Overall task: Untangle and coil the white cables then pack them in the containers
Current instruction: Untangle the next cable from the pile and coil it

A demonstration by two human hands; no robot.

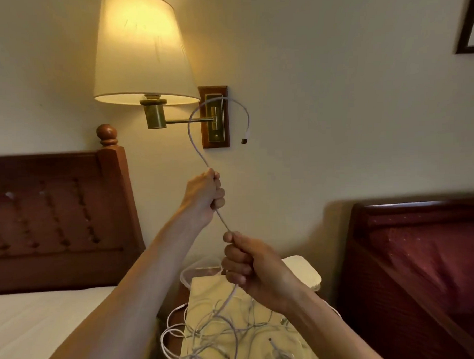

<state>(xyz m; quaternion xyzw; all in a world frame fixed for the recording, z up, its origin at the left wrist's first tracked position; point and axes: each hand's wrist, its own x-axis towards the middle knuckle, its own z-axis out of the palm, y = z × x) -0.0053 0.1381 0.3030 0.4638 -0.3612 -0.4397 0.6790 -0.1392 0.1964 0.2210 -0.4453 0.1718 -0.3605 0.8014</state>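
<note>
Head view. Both hands are raised before the wall and grasp one white cable point(193, 121). The left hand point(205, 192), the higher of the two, is clenched round the cable in a fist; the right hand point(249, 262), just below it and nearer the camera, is likewise curled round the same cable, with a short taut stretch running between the two fists. Above the left hand the free end rises, arches over in front of the lamp bracket point(215, 117) and hangs down to a plug point(244, 139) at its tip. Below the right hand the cable drops into a tangle point(222, 338) of further white cables lying on a pale sheet point(205, 293) that covers the bench; some loops spill over the bench's left edge. At the bench's far edge stands a clear container point(196, 272), with a white lid point(306, 271) near the far right corner, partly hidden by the right hand. A lit lamp point(142, 48) hangs on the wall above. A bed point(47, 320) with a wooden headboard point(59, 212) lies left of the bench; a red-covered bed point(427, 266) lies to the right.
</note>
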